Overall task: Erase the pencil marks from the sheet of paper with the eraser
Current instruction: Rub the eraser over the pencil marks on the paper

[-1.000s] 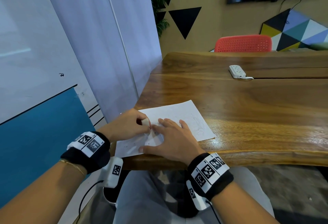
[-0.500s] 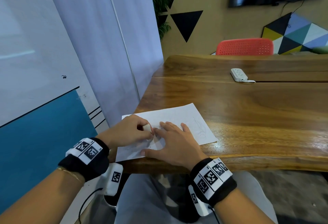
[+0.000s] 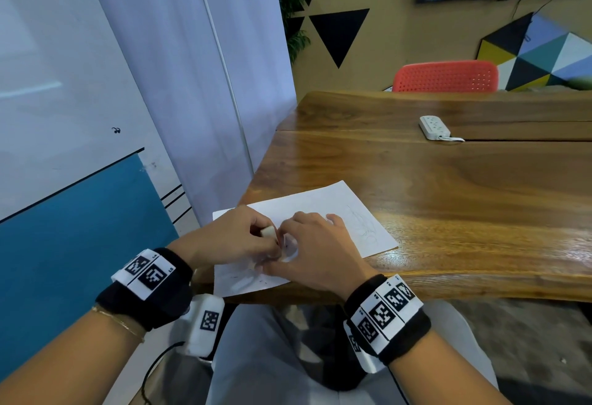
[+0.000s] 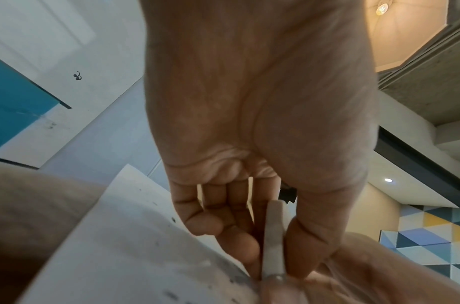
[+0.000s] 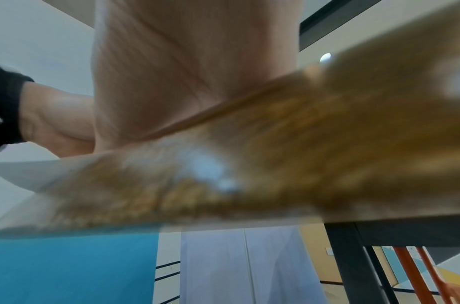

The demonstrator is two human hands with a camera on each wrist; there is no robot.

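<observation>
White power strip (image 3: 434,128) on the wooden table (image 3: 448,199), red chair (image 3: 446,76) behind it

No readable words, brands or numbers in any view. Black-and-white square coded markers (image 3: 148,271) on white plates of black left wristband; same kind of markers (image 3: 386,307) on black right wristband: patterns, not text. Tiny characters at plate edges, possibly digits, too small to read. Faint pencil scribbles (image 3: 363,225) on white paper sheet (image 3: 307,204): drawing, not legible lettering.
</observation>
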